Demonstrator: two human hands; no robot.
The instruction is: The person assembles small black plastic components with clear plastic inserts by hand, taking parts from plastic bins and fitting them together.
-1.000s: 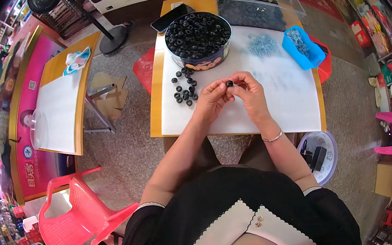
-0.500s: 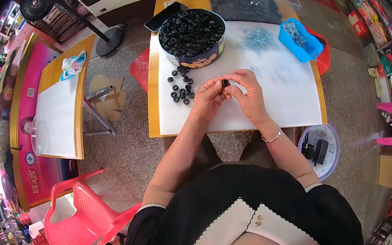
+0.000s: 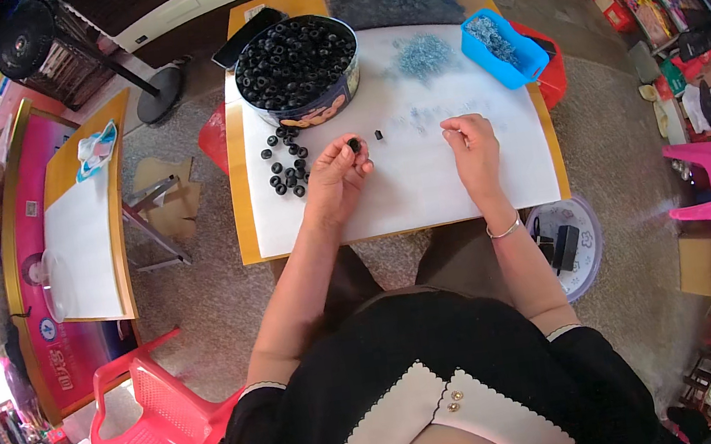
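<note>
lettering (image 3: 67, 372) on pink panel (image 3: 75, 340); left hand (image 3: 335, 180) holds black bead (image 3: 353, 145)

Between the left hand (image 3: 337, 175) and right hand (image 3: 474, 157), the white-covered surface (image 3: 424, 199) leaves an open gap with one small black piece (image 3: 379, 134) in it. Loose black beads (image 3: 291, 172) and a bead-filled tub (image 3: 335, 105) block the left; a clear box (image 3: 399, 8) bars the far edge, a blue basket (image 3: 535, 70) the far right.
</note>
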